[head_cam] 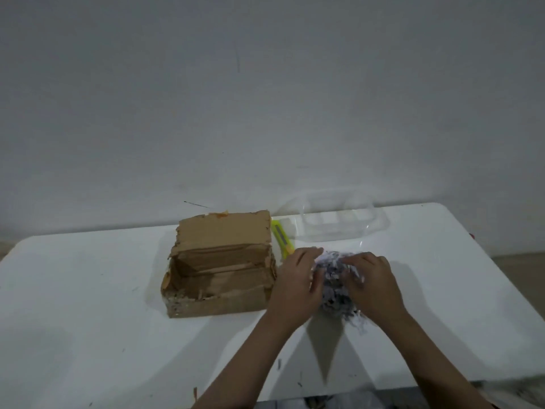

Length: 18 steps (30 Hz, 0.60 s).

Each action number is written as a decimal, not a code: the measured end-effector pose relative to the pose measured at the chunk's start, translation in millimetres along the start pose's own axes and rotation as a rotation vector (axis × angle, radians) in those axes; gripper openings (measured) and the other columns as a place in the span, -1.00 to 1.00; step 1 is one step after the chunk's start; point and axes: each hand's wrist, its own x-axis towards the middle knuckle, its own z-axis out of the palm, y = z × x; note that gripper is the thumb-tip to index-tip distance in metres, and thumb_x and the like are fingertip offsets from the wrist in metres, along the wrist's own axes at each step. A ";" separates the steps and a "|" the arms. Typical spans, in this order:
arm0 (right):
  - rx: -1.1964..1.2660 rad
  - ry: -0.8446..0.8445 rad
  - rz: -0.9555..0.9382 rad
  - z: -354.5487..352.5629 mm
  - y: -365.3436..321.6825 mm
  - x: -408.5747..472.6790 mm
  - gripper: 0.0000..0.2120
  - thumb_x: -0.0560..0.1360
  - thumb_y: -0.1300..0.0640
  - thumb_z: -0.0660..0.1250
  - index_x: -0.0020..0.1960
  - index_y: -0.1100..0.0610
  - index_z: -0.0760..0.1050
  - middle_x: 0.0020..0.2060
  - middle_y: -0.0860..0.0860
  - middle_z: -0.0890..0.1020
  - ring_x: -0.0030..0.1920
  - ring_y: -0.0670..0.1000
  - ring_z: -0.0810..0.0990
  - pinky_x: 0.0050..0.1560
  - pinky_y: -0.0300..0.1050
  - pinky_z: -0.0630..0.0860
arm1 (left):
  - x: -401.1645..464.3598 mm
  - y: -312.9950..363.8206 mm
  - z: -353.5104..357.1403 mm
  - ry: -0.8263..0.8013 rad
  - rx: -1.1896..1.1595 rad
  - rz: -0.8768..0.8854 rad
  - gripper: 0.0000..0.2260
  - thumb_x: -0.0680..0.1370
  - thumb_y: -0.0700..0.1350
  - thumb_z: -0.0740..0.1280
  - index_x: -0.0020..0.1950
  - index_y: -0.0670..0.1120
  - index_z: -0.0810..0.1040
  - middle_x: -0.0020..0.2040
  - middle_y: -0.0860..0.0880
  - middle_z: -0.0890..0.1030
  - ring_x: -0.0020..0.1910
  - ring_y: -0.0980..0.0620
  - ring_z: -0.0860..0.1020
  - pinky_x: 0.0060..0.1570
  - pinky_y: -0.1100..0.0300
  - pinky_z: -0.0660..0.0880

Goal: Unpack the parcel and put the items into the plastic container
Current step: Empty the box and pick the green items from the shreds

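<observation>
The left hand (296,286) and right hand (373,286) work nearest, over the white bench (88,305). The box (219,267) stands open and looks emptied; the container (339,221) behind holds nothing yet, so placing remains. A wad of shredded paper (334,278) sits between both hands, fingers (311,253) curled on its sides; any item inside is hidden

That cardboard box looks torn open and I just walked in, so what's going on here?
A person is unpacking a parcel at a white table. The cardboard box sits open and looks empty. Both hands, left hand and right hand, are working at a wad of shredded paper beside the box, apparently pulling it apart. The clear plastic container waits behind, with nothing visible inside. A yellow utility knife lies between box and container.
</observation>
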 end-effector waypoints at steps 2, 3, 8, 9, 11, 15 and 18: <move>-0.039 -0.045 0.013 4.7 11.5 -8.5 -0.73 0.33 0.31 0.44 0.01 0.15 0.62 -0.09 0.14 0.65 -0.10 0.25 0.54 -0.13 0.03 0.51 | 3.0 -2.1 22.2 -0.161 0.023 0.001 -0.68 0.57 -0.13 0.14 0.31 -0.05 0.45 0.20 -0.05 0.49 0.17 -0.02 0.43 0.17 0.13 0.42; -0.049 -0.069 0.018 7.3 17.1 -12.4 -0.71 0.32 0.31 0.44 0.03 0.14 0.62 -0.08 0.13 0.64 -0.08 0.25 0.54 -0.12 0.03 0.51 | 2.6 -6.3 30.7 -0.220 0.063 -0.018 -0.67 0.56 -0.13 0.13 0.31 -0.02 0.45 0.19 -0.05 0.49 0.15 -0.06 0.43 0.14 0.05 0.44; 0.015 -0.085 0.141 9.1 48.4 -24.8 -0.70 0.38 0.26 0.42 0.10 0.12 0.60 0.00 0.13 0.61 0.02 0.25 0.52 -0.05 0.10 0.52 | -12.2 -27.2 41.9 -0.296 0.241 -0.199 -0.67 0.57 -0.08 0.17 0.33 -0.02 0.42 0.26 -0.06 0.42 0.26 -0.09 0.35 0.13 0.01 0.45; 0.029 -0.083 0.149 8.1 53.7 -25.0 -0.72 0.39 0.24 0.42 0.09 0.10 0.60 0.00 0.12 0.61 0.01 0.25 0.53 -0.05 0.10 0.52 | -15.2 -28.6 41.0 -0.282 0.258 -0.222 -0.67 0.58 -0.09 0.18 0.34 -0.04 0.42 0.27 -0.07 0.41 0.27 -0.09 0.34 0.13 0.03 0.44; 0.055 -0.091 0.162 4.4 62.3 -22.6 -0.74 0.40 0.20 0.42 0.09 0.08 0.61 0.01 0.11 0.61 0.02 0.24 0.53 -0.03 0.08 0.51 | -19.1 -27.6 38.2 -0.250 0.275 -0.247 -0.66 0.59 -0.10 0.17 0.36 -0.08 0.40 0.27 -0.09 0.40 0.27 -0.10 0.33 0.11 0.06 0.41; 0.052 -0.052 0.159 -7.4 65.9 -14.7 -0.67 0.35 0.25 0.36 0.08 0.03 0.60 0.06 0.08 0.56 0.07 0.20 0.51 0.02 0.05 0.48 | -24.0 -21.4 34.5 -0.161 0.243 -0.225 -0.61 0.57 -0.07 0.22 0.40 -0.07 0.36 0.36 -0.10 0.35 0.36 -0.11 0.27 0.18 0.03 0.40; 0.079 0.073 0.039 -13.6 52.7 -9.0 -0.62 0.27 0.25 0.24 0.03 0.02 0.59 0.07 0.02 0.57 0.08 0.09 0.49 0.04 -0.04 0.43 | -22.2 -19.6 41.1 -0.145 0.250 -0.042 -0.58 0.56 -0.05 0.16 0.43 0.00 0.32 0.46 -0.07 0.30 0.44 -0.08 0.22 0.38 -0.02 0.20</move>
